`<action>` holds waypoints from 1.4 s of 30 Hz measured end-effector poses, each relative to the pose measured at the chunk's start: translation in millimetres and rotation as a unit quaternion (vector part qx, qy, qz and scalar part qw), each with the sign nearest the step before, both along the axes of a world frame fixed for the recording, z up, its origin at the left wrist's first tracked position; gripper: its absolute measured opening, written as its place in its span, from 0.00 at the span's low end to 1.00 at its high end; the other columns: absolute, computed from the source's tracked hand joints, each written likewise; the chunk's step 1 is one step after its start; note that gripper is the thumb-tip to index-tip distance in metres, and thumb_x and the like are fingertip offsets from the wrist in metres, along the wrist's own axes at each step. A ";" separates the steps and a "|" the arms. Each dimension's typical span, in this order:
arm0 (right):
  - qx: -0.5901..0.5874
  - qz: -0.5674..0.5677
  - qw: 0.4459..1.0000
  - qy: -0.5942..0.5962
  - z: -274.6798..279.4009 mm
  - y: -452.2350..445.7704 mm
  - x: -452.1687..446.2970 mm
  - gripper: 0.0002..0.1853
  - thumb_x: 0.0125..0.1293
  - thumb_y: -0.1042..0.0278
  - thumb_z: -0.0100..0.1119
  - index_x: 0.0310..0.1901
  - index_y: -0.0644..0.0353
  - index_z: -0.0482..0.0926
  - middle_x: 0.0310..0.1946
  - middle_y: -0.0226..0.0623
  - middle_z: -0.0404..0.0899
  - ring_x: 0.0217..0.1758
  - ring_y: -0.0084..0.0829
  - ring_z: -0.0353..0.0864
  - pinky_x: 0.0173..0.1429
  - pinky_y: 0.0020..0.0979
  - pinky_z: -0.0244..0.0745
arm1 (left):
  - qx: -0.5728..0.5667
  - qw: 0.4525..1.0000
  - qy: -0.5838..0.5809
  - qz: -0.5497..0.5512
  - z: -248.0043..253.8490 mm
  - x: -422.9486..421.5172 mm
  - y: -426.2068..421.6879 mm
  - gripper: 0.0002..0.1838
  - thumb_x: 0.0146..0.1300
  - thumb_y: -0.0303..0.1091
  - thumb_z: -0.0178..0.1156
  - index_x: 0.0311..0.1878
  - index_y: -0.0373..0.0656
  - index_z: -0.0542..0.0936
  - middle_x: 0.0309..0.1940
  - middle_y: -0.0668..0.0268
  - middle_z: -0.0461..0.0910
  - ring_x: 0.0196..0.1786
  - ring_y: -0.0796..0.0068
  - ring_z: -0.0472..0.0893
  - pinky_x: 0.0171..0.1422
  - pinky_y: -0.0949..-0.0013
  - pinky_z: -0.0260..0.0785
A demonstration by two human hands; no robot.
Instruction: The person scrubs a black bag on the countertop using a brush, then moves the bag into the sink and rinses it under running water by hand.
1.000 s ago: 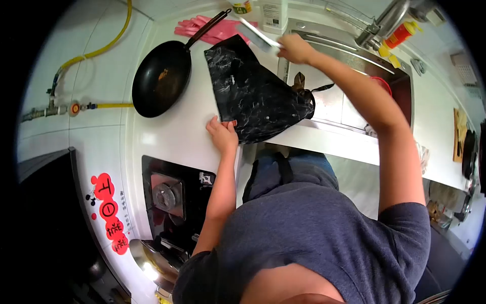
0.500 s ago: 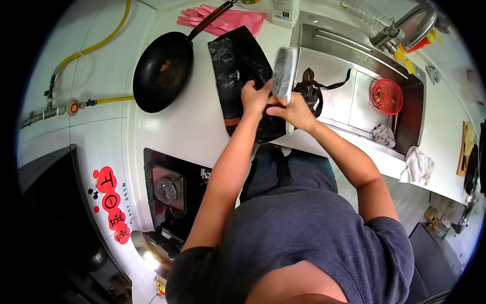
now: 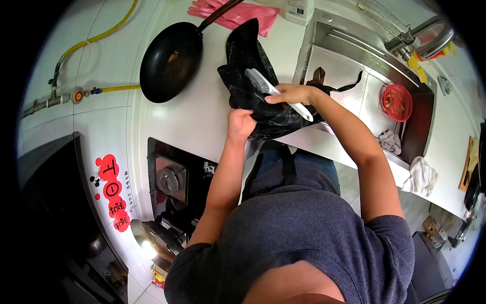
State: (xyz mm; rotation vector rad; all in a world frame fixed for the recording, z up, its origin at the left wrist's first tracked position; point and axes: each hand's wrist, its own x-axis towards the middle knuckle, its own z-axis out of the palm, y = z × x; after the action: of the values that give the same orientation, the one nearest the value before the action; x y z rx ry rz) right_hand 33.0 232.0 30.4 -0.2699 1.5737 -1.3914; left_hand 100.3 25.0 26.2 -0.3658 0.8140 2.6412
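Observation:
A black cloth with a pale marbled pattern (image 3: 283, 115) lies bunched on the white counter, its straps reaching over the sink's edge. My left hand (image 3: 241, 123) is closed on the cloth's lower left edge. In my right hand (image 3: 293, 95) is a white-handled brush (image 3: 261, 81), held over the cloth with its head pointing up and left. Whether the bristles touch the cloth cannot be made out.
Left of the cloth rests a black frying pan (image 3: 171, 62). Pink gloves (image 3: 243, 16) lie behind. A steel sink (image 3: 374, 96) holds a red basket (image 3: 396, 103) and a grey rag (image 3: 390, 142). Below left is a gas stove (image 3: 177, 175); a white cloth (image 3: 421, 176) hangs at right.
The brush has swung from the sink side to over the cloth. My left hand has moved down and left onto the cloth's edge. The cloth, spread flatter before, is now folded and bunched.

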 end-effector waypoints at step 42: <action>0.217 -0.373 0.837 0.337 -22.0 25.6 34.4 0.16 0.55 0.63 0.66 0.32 0.67 0.73 0.28 0.57 0.78 0.35 0.53 0.80 0.37 0.40 0.73 | -0.796 0.463 0.380 -0.084 20.6 -172.2 25.7 0.14 0.64 0.35 0.54 0.53 0.45 0.75 0.54 0.58 0.73 0.52 0.52 0.76 0.54 0.55 0.69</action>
State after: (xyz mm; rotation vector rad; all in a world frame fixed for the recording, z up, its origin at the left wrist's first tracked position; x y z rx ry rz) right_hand 67.4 257.7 8.4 0.1944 2.7396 -1.5182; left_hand -71.9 50.6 46.8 0.5815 3.0997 0.7729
